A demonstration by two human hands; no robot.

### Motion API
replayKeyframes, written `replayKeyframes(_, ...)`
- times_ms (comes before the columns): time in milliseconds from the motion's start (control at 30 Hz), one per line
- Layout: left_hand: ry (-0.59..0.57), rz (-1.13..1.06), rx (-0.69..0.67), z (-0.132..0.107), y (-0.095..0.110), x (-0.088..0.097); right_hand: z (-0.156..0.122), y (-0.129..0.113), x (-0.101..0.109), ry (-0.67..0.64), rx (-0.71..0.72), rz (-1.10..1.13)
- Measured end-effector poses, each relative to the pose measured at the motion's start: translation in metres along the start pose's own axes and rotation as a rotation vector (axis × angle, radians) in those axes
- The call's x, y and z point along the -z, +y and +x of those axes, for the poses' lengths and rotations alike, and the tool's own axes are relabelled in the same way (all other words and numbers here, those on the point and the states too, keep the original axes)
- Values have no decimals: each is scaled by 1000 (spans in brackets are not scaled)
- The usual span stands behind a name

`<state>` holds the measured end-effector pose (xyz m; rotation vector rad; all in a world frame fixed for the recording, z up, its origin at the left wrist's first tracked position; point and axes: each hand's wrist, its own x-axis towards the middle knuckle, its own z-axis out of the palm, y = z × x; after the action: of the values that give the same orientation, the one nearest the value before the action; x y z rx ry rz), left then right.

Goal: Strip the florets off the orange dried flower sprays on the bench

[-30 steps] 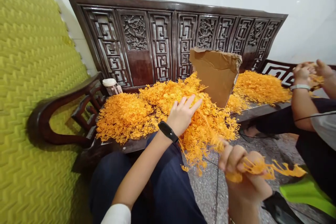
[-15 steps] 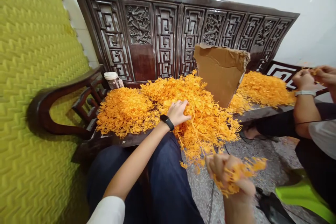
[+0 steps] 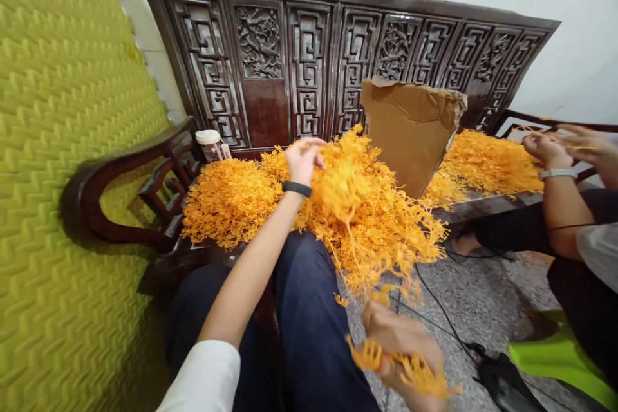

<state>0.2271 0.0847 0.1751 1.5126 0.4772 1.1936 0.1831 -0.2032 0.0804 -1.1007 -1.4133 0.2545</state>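
Note:
A large heap of tangled orange plastic strands point(image 3: 376, 206), branching like small sprigs, lies on the dark wooden bench and spills over its front edge. My left hand point(image 3: 304, 159), with a black band on the wrist, hovers at the heap's left side. Its fingers are apart with nothing visible between them. Low at the front, my right hand point(image 3: 403, 335) is closed around several orange sprigs point(image 3: 425, 376), whose ends stick out past the fingers and wrist. Motion blurs this hand and part of the heap. A smaller, looser orange pile point(image 3: 226, 199) rests to the left.
A cardboard sheet point(image 3: 410, 132) stands upright behind the heap. Beyond it are another orange pile point(image 3: 487, 161) and a co-worker's hands point(image 3: 550, 148) holding strands. A lidded cup point(image 3: 210, 145) sits by the armrest point(image 3: 80, 199). Cables point(image 3: 447, 325) and a green stool point(image 3: 560, 360) are at right.
My left hand has lifted off the heap and moved up and left. My right hand has shifted left and turned, still gripping orange sprigs. The view has shifted slightly.

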Motion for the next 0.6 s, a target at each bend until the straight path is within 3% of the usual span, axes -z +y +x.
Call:
replayKeyframes(33,119,-87,45,9,2,11,-6,2,-3,-23,5,29)
replayKeyframes(100,191,-140,80,24,7,35,-17,7,-4,12,-56,51)
replayKeyframes(167,97,-66,70,27,11,55,-19,10,2,172,-158,91)
replayKeyframes(233,-114,43,71,17,14,64,-13,7,10,336,-210,225)
replayKeyframes(333,-484,277,82,-15,15,56,6,-3,15,365,-122,527)
replayKeyframes(400,-654,452,-44,-36,12,42,18,-10,9,291,-68,751)
replayKeyframes(500,-835,683,-153,-61,3,22,25,-14,-12,220,-41,1178)
replayKeyframes(600,-968,895,-210,-81,-11,9,22,-7,-31,349,-27,1585)
